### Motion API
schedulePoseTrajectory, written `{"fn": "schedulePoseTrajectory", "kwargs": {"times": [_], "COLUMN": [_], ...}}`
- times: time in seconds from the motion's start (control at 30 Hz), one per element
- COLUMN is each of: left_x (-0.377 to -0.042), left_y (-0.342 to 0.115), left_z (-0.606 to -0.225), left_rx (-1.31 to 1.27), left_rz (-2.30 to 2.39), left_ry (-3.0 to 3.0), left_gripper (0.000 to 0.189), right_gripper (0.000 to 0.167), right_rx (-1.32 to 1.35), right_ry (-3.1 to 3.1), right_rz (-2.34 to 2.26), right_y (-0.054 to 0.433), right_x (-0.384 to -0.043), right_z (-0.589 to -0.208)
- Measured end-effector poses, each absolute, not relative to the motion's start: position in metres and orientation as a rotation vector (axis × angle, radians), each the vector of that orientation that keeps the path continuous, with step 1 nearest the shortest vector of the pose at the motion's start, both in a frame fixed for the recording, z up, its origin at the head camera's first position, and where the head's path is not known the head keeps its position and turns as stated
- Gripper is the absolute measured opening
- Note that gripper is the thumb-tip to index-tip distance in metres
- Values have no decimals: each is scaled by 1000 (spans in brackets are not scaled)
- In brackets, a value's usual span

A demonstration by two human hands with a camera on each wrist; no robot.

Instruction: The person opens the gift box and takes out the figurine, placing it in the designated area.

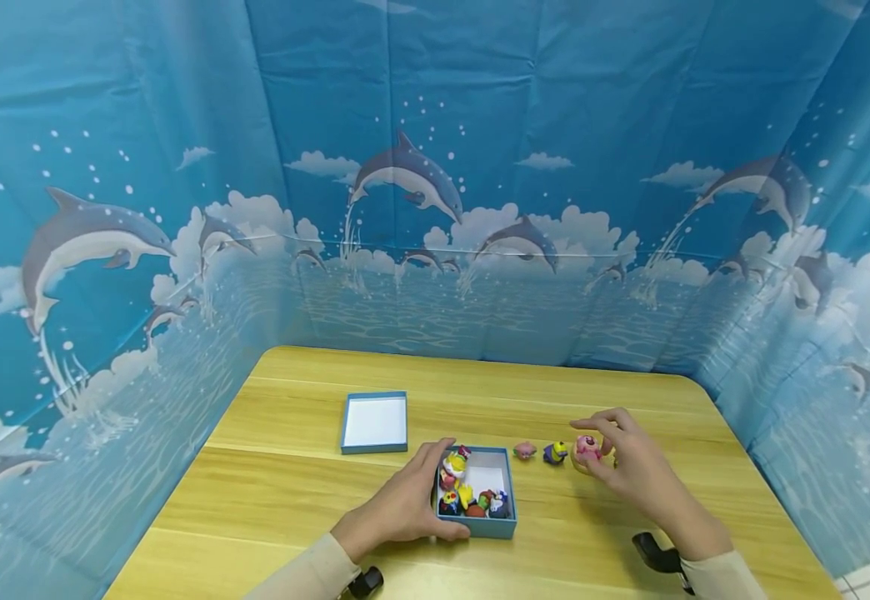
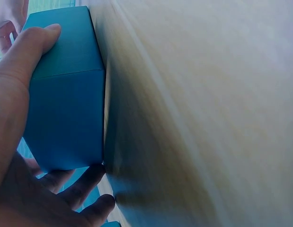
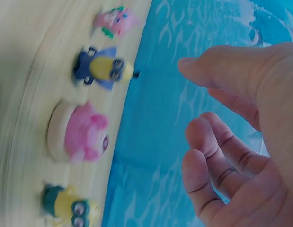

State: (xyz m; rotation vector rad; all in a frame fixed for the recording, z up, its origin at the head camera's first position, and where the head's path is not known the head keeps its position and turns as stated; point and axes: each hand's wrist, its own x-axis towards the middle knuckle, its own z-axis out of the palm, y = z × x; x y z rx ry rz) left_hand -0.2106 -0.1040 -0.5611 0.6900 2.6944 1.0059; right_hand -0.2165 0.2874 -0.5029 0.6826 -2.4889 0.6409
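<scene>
My left hand (image 1: 403, 505) grips a small blue box (image 1: 492, 528), its thumb along the near wall and its fingers about the left side. Several colourful toy figurines (image 1: 465, 497) lie inside, along the box's left and near walls. Over to the right, my right hand (image 1: 633, 467) hovers by a pink figurine (image 3: 87, 135) on a round pale base. Its thumb and fingers are apart, holding nothing. In the right wrist view, a yellow-and-blue minion figurine (image 3: 102, 68), a small pink figurine (image 3: 117, 21) and a yellow-and-green minion figurine (image 3: 70, 208) stand in line with it.
Behind the box, to its left, a blue-rimmed lid (image 1: 375, 422) lies with its white inside up. All of this is on a wooden table (image 1: 277, 467). A blue dolphin-print curtain (image 1: 435, 208) hangs around the back and sides of the table.
</scene>
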Motion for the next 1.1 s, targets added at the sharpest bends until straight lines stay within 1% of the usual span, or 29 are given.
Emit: {"fn": "schedulePoseTrajectory", "kwargs": {"times": [0.4,0.67,0.97,1.1], "left_x": [-210,-210,-209,-210], "left_y": [-103,-103,-103,-104], "left_z": [-559,-560,-556,-557], "left_rx": [689,684,700,723], "left_rz": [1007,1012,1005,993], "left_ry": [2693,2697,2694,2698], "left_gripper": [142,143,141,140], "right_gripper": [53,55,44,47], "right_rx": [798,878,993,1084], "right_ry": [-2505,-2535,-2593,-2607], "right_rz": [672,611,598,599], "right_y": [250,229,206,197], "right_x": [-215,-215,-218,-221], "right_z": [-492,-486,-481,-479]}}
